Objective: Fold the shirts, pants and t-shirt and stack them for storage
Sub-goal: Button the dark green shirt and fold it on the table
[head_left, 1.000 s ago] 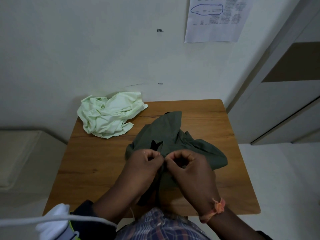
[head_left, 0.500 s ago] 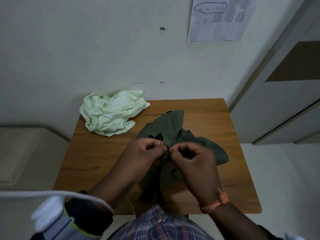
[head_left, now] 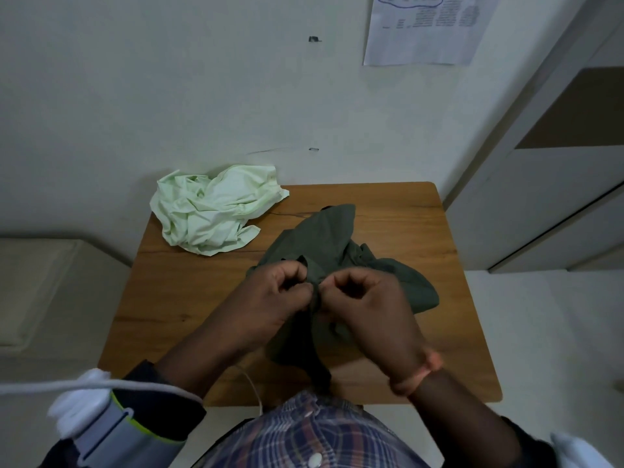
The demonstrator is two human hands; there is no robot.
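Observation:
A dark olive-green garment (head_left: pixel 324 244) lies crumpled on the middle of the wooden table (head_left: pixel 189 298). My left hand (head_left: pixel 273 298) and my right hand (head_left: pixel 368 298) meet above it, fingers pinched shut on a fold of its cloth between them. Part of the garment hangs down under my hands toward the table's near edge. A pale mint-green garment (head_left: pixel 216 211) sits bunched in a heap at the table's far left corner, apart from both hands.
The table stands against a white wall with a printed sheet (head_left: pixel 425 28) taped high up. A beige cushioned surface (head_left: pixel 37 285) sits to the left, a door (head_left: pixel 553 184) to the right. A white cord (head_left: pixel 67 388) crosses the lower left.
Both hands have stayed pinched together on the dark green cloth and shifted slightly away from me; the garment's top has bunched a little. The pale green heap has not moved.

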